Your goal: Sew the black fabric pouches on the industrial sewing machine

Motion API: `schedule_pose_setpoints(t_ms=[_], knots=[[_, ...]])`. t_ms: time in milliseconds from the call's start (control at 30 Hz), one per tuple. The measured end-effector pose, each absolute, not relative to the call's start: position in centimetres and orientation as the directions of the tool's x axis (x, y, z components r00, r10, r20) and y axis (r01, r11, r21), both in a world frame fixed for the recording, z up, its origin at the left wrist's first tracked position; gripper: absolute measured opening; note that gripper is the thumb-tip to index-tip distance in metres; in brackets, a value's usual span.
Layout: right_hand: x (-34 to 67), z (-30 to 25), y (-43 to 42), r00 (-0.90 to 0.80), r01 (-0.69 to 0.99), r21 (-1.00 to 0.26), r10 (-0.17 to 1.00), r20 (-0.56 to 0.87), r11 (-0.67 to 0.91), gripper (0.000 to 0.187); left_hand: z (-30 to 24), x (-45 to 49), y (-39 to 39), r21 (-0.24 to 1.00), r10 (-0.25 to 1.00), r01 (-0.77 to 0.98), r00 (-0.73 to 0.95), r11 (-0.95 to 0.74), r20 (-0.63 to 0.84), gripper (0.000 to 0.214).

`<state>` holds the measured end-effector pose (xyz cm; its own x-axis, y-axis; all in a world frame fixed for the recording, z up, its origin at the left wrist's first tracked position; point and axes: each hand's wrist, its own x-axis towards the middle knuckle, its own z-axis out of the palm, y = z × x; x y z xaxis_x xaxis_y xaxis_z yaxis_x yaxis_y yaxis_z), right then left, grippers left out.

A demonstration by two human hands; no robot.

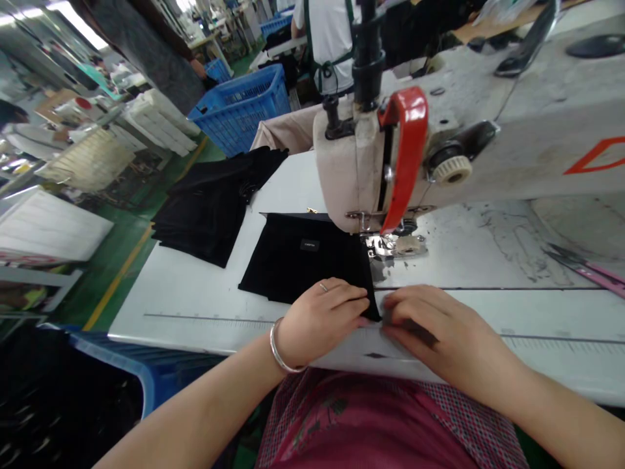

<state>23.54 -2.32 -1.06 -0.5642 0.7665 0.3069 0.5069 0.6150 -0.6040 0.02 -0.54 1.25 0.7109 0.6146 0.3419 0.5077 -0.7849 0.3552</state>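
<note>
A black fabric piece (293,260) with a small dark label (309,245) lies on the white sewing table, its right edge by the presser foot (383,246) of a sewing machine (344,169). My left hand (325,319), with a ring and a bracelet, is closed on the piece's near right corner, thumb at the edge. Just right of that corner is my right hand (434,326), fingers curled and thumb apart from them; its fingertips are slightly blurred, and I see nothing held in it. A small gold-coloured metal part (311,210) shows at the fabric's far edge.
A stack of black fabric pieces (205,208) lies on the table's left. Pink-handled scissors (588,267) lie at the right. A blue crate with dark items (146,378) stands below left; another blue crate (244,107) is beyond the table. Two people stand farther back.
</note>
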Motion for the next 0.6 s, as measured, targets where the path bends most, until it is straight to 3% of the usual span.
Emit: schedule_pose_setpoints(t_ms=[133, 233, 400, 500, 600], knots=[[23.6, -1.1, -2.4, -0.588, 0.529, -0.546, 0.744, 0.316, 0.65, 0.004, 0.9, -0.2, -0.8, 0.588, 0.764, 0.51, 0.552, -0.627, 0.335, 0.021], [23.0, -1.4, -2.2, -0.629, 0.542, -0.443, 0.694, 0.349, 0.714, 0.014, 0.6, -0.3, -0.8, 0.638, 0.803, 0.509, 0.491, -0.578, 0.336, 0.021], [22.1, -1.7, -2.0, -0.701, 0.526, -0.289, 0.6, 0.386, 0.8, 0.007, 0.0, -0.1, -1.2, 0.529, 0.687, 0.445, 0.548, -0.723, 0.478, 0.023], [22.0, -1.7, -2.0, -0.689, 0.513, -0.291, 0.589, 0.421, 0.808, 0.006, -0.1, 0.0, -1.5, 0.43, 0.599, 0.42, 0.619, -0.799, 0.508, 0.022], [22.4, -1.7, -2.1, -0.693, 0.479, -0.337, 0.585, 0.421, 0.811, 0.01, -0.1, 0.1, -1.5, 0.355, 0.571, 0.45, 0.69, -0.82, 0.444, 0.019]])
